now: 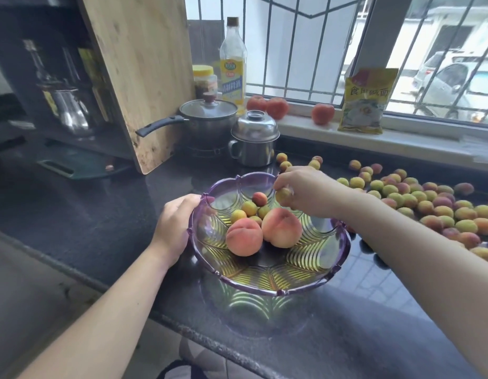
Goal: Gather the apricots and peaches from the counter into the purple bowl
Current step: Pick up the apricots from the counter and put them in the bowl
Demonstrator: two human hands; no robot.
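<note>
Your left grip (175, 225) is clamped on the purple bowl's (267, 289) near-left rim. Your right grip (305, 191) pinches an apricot (283, 195) above the bowl; below it lie two peaches (244, 236) and several apricots. More apricots (428, 203) cover the surface to its right.

The purple bowl (267, 283) was clear, glossy plastic or glass, ribbed with a leaf pattern. The surface (100, 214) was dark speckled stone, polished enough to mirror the fruit. The peaches (244, 236) looked matt and velvety. The cutting board (139, 72) was pale wood with visible grain. The lidded mug (253, 140) was shiny brushed metal, and the pot lid (208, 108) was glass.
</note>
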